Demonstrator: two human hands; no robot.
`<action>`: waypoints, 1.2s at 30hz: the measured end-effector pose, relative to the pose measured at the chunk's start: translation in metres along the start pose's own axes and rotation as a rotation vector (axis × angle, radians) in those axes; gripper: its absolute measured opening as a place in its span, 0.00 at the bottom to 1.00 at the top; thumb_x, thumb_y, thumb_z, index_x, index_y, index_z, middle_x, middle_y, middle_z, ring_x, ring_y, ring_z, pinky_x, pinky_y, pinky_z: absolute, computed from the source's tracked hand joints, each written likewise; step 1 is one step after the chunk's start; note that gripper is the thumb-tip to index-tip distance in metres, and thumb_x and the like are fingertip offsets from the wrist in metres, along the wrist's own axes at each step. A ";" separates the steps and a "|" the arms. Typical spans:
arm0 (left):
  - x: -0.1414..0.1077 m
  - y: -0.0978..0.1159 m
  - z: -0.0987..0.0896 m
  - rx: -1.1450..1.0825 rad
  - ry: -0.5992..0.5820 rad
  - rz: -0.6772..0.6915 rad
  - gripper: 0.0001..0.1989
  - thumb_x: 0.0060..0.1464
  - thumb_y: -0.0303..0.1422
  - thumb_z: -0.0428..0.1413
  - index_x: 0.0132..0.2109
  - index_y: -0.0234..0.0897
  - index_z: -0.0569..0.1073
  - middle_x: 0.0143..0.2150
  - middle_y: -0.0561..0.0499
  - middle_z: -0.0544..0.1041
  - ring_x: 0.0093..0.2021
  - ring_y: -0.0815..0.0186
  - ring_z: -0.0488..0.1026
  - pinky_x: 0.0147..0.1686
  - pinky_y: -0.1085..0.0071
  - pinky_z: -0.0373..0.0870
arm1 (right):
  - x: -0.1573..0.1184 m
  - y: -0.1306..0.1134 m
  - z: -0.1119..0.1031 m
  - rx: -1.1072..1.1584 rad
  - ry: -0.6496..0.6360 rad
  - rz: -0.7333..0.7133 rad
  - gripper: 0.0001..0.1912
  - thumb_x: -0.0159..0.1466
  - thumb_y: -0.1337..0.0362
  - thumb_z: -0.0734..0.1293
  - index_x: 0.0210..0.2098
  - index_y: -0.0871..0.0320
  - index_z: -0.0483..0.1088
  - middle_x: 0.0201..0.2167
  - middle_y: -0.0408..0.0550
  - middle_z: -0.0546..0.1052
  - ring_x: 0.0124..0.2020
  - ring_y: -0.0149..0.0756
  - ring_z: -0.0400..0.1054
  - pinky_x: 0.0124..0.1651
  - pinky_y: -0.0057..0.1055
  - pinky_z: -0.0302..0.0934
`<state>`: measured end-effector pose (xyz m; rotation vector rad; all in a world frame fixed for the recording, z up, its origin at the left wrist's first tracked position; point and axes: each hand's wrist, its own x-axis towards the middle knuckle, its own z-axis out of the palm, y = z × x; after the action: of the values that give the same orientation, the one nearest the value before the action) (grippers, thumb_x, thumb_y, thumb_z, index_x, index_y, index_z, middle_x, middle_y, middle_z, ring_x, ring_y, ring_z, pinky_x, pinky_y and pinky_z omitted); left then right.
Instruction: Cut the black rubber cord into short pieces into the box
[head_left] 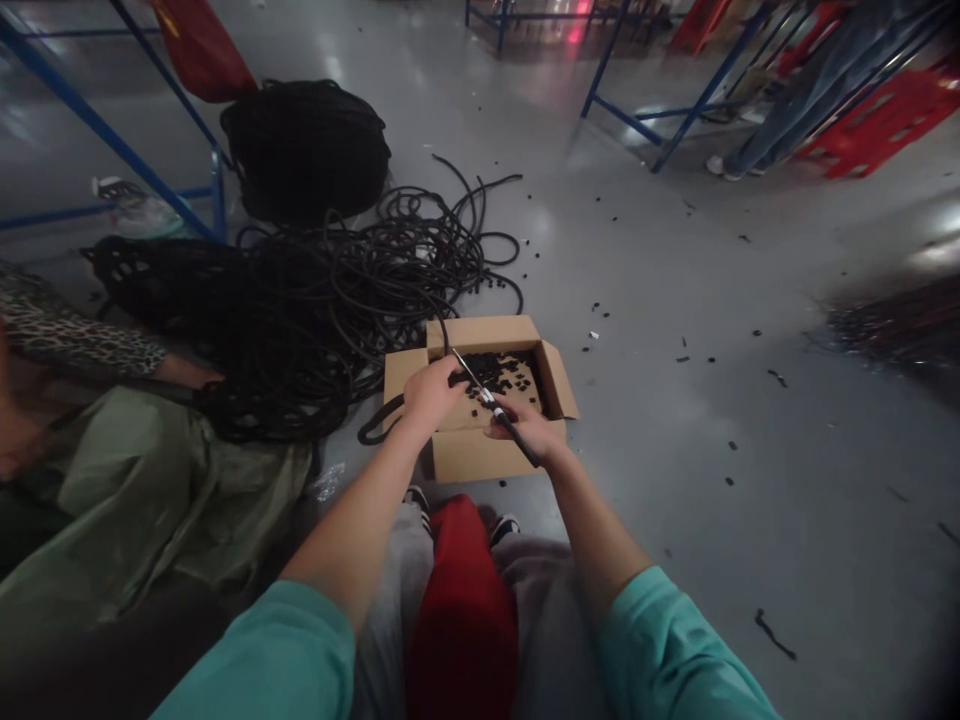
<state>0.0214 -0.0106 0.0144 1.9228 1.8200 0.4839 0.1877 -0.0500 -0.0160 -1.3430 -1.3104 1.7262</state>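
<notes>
My left hand [433, 393] is closed around a thick black cord [370, 428], which loops out on its left side. In my right hand [527, 424] is a tool with a narrow metal blade [469, 371] and a black handle [519, 441]; its exact kind is unclear. The blade points up and left, its tip close to my left fingers. Both hands are over an open cardboard box [487, 456]. Small black cut pieces [495, 372] lie scattered inside it. Part of the box's inside is hidden by my hands.
A tangled heap of black cord [337, 290] spreads left of the box, with a large black coil [307, 150] behind. Another person's hand [191, 372] reaches the heap beside green sheeting [150, 480]. Blue metal frames [217, 195] stand beyond. Black scraps [776, 635] dot the floor.
</notes>
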 end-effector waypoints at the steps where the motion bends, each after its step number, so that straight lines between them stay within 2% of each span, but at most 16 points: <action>1: -0.001 0.001 0.000 0.026 0.006 0.019 0.06 0.44 0.32 0.54 0.34 0.40 0.70 0.34 0.49 0.74 0.36 0.60 0.69 0.31 0.70 0.58 | 0.000 0.000 0.001 -0.009 0.013 -0.002 0.30 0.41 0.65 0.70 0.45 0.59 0.67 0.22 0.37 0.63 0.26 0.27 0.56 0.32 0.27 0.52; 6: -0.004 0.003 0.001 0.124 0.040 0.103 0.06 0.47 0.30 0.53 0.35 0.40 0.70 0.37 0.48 0.74 0.40 0.59 0.69 0.35 0.69 0.59 | -0.001 -0.003 0.005 -0.011 0.029 0.072 0.29 0.42 0.62 0.69 0.45 0.58 0.67 0.21 0.37 0.62 0.20 0.24 0.54 0.23 0.24 0.49; 11: -0.006 0.006 0.001 0.181 0.024 0.044 0.09 0.50 0.32 0.50 0.40 0.42 0.69 0.41 0.50 0.74 0.42 0.61 0.69 0.36 0.69 0.62 | -0.002 -0.007 0.006 -0.070 0.062 0.099 0.28 0.42 0.63 0.68 0.45 0.60 0.68 0.15 0.34 0.59 0.15 0.22 0.50 0.19 0.24 0.45; 14: -0.005 0.007 -0.001 0.130 -0.014 -0.001 0.12 0.49 0.34 0.51 0.42 0.43 0.69 0.43 0.52 0.75 0.43 0.63 0.70 0.37 0.70 0.63 | -0.002 -0.009 0.004 -0.090 0.066 0.088 0.27 0.42 0.66 0.66 0.44 0.61 0.69 0.13 0.33 0.57 0.15 0.22 0.49 0.20 0.23 0.44; 18: 0.000 0.002 -0.004 0.001 -0.123 -0.012 0.15 0.49 0.39 0.50 0.43 0.41 0.71 0.44 0.50 0.75 0.44 0.62 0.70 0.39 0.71 0.64 | -0.002 -0.010 0.001 -0.096 0.055 0.074 0.28 0.42 0.68 0.65 0.44 0.62 0.69 0.13 0.33 0.57 0.15 0.22 0.48 0.20 0.23 0.43; 21: 0.005 -0.004 -0.004 -0.092 -0.181 0.029 0.16 0.51 0.37 0.46 0.41 0.38 0.74 0.43 0.49 0.76 0.42 0.64 0.71 0.40 0.71 0.64 | -0.002 -0.007 0.000 -0.102 0.052 0.078 0.28 0.42 0.68 0.65 0.45 0.62 0.69 0.12 0.33 0.58 0.14 0.22 0.48 0.19 0.23 0.43; 23: 0.007 -0.007 -0.005 -0.126 -0.192 0.052 0.15 0.50 0.35 0.46 0.40 0.37 0.74 0.42 0.50 0.76 0.41 0.64 0.71 0.40 0.72 0.65 | -0.002 -0.005 -0.001 -0.101 0.048 0.081 0.28 0.43 0.67 0.65 0.45 0.62 0.68 0.12 0.33 0.58 0.14 0.22 0.48 0.19 0.23 0.43; 26: 0.006 -0.007 -0.008 -0.082 -0.157 0.034 0.15 0.48 0.35 0.49 0.41 0.39 0.75 0.43 0.50 0.76 0.42 0.63 0.71 0.41 0.71 0.64 | -0.001 -0.002 -0.002 -0.076 0.012 0.061 0.28 0.42 0.67 0.65 0.45 0.61 0.68 0.13 0.33 0.60 0.15 0.23 0.51 0.20 0.23 0.46; 30: 0.002 0.001 -0.012 0.080 -0.148 -0.021 0.15 0.46 0.36 0.51 0.42 0.43 0.75 0.43 0.51 0.76 0.44 0.60 0.71 0.40 0.69 0.65 | 0.002 0.004 -0.002 -0.084 -0.033 -0.013 0.27 0.42 0.68 0.66 0.44 0.59 0.68 0.20 0.37 0.65 0.23 0.25 0.57 0.28 0.25 0.53; 36: -0.001 0.014 -0.008 0.192 -0.126 -0.094 0.15 0.46 0.37 0.51 0.42 0.44 0.75 0.41 0.50 0.77 0.43 0.59 0.71 0.38 0.69 0.65 | 0.007 0.009 0.001 -0.174 0.087 -0.032 0.26 0.43 0.67 0.65 0.44 0.57 0.68 0.25 0.39 0.66 0.27 0.28 0.58 0.32 0.26 0.54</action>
<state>0.0289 -0.0111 0.0286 1.9312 1.9227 0.1585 0.1852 -0.0475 -0.0274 -1.4674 -1.4517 1.5436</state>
